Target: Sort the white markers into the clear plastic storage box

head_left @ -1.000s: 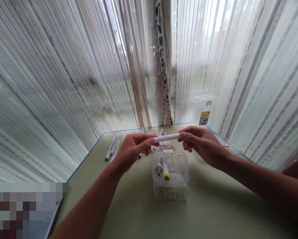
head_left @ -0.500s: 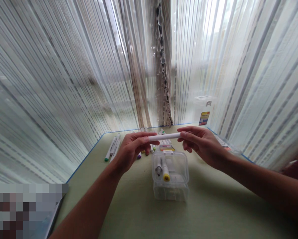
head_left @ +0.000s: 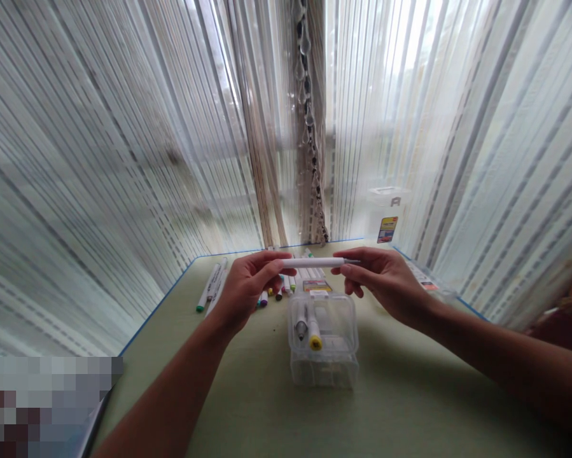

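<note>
A slim white pen is held level above the table, with a thin grey tip at its right end. My left hand is closed on its left end, thumb and fingers hiding that end. At the tip, my right hand has thumb and index finger closed around the pen. Just below stands a small clear plastic box. On top of it lie a yellow-ended marker and a grey-tipped pen.
Several white markers with coloured ends lie behind my hands, among them a green-ended marker at left. A clear container with a yellow label stands at the back right. A flat clear case lies behind my right forearm. Stringed curtains hang behind the table.
The grey tip at the pen's right end now shows between my right fingers; that end was covered before. My right hand has shifted slightly left and its fingers have moved.
</note>
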Demonstrator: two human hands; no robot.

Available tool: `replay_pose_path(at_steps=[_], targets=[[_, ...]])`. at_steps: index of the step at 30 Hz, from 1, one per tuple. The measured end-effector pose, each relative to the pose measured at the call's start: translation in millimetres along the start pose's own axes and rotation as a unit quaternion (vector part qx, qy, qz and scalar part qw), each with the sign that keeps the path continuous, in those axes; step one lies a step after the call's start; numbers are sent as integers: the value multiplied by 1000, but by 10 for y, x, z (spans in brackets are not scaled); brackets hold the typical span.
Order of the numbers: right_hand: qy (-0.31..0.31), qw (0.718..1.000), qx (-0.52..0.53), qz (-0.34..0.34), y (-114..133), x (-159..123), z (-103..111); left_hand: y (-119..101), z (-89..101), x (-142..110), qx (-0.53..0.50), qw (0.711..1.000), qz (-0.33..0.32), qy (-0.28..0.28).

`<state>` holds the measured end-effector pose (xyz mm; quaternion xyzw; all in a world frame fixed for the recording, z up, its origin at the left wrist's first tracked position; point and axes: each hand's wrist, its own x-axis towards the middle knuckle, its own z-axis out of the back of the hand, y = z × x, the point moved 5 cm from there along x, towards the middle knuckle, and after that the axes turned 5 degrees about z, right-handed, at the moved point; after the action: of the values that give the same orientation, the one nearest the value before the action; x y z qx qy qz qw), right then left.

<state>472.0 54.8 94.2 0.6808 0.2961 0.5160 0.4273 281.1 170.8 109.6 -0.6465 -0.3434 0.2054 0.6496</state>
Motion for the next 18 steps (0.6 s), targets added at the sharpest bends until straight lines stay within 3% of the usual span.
replay_pose_path(at_steps=[18], targets=[[-2, 998, -58, 38, 108, -12, -40, 12, -14, 3, 63, 998, -21, 7]])
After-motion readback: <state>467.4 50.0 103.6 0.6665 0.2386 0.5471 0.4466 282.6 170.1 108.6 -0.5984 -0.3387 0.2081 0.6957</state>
